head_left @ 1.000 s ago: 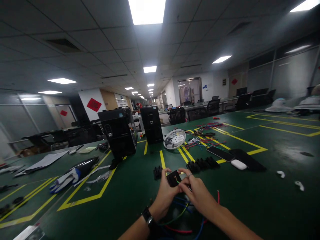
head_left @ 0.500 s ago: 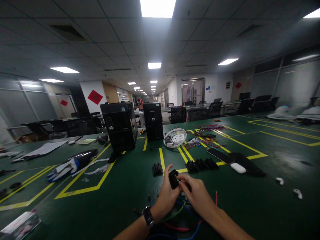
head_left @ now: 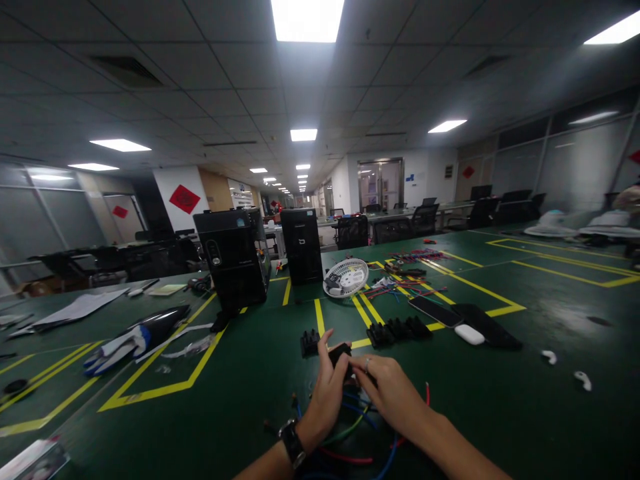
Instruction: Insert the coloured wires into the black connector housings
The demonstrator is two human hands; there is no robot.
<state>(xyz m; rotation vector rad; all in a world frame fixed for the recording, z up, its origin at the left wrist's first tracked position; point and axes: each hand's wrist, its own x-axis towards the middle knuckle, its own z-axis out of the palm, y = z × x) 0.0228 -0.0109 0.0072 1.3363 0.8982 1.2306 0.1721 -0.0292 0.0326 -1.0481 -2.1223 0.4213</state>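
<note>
Near the middle of the head view, my left hand (head_left: 327,387) is closed round a small black plastic block (head_left: 341,357), thumb and fingers on either side of it. My right hand (head_left: 387,383) meets it from the right, its thumb and forefinger pinched at the block's near side. A green wire (head_left: 347,432) runs up beneath the hands to that pinch; its end is hidden by the fingers. Below lie blue (head_left: 390,460) and red wires (head_left: 350,459) in loose curves. Beyond the hands stand a similar black block (head_left: 310,343) and a row of black blocks (head_left: 399,331).
A white basket (head_left: 346,279) holds parts near two black computer cases (head_left: 231,260). Loose coloured wires (head_left: 407,290), a phone (head_left: 436,311), a white earbud case (head_left: 469,334) and two earbuds lie to the right. A plastic-wrapped bundle (head_left: 137,337) lies left on the yellow-taped green table (head_left: 225,407).
My left hand has turned the black block flatter, and my right fingers have closed in over its near side. The green wire end seen at the fingertips is now covered. The view has shifted slightly.
</note>
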